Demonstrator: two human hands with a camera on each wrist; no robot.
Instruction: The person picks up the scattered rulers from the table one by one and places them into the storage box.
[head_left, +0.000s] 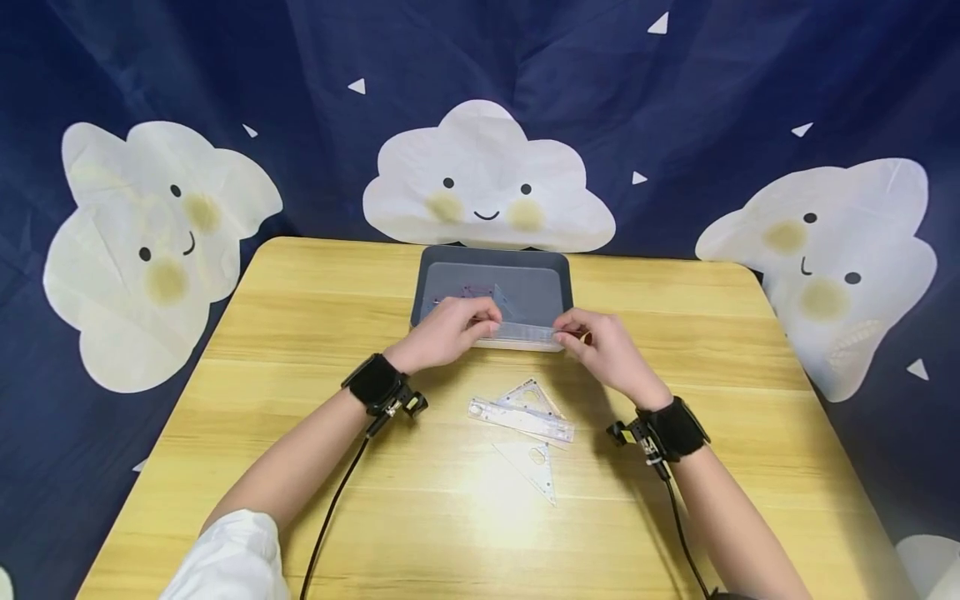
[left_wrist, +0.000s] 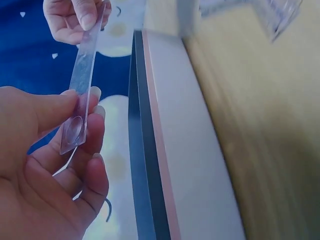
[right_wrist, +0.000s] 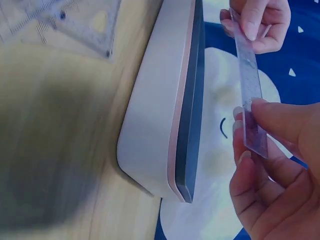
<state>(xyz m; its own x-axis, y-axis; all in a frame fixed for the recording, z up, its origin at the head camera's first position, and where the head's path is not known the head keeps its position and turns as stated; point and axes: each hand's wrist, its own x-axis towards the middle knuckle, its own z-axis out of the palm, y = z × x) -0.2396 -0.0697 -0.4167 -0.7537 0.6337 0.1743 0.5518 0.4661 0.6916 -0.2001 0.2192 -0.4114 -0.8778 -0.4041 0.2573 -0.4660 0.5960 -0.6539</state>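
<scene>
Together the left hand point(head_left: 442, 332) and right hand point(head_left: 609, 350) each pinched an end of a clear ruler point(head_left: 525, 334), held level just above the near rim of the grey tray point(head_left: 491, 260).

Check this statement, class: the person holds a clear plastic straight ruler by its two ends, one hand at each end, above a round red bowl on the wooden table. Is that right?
One detail is wrong. The left hand and right hand do hold the clear plastic straight ruler by its ends, but above a rectangular grey tray, not a round red bowl. The head view shows this on the wooden table.
</scene>
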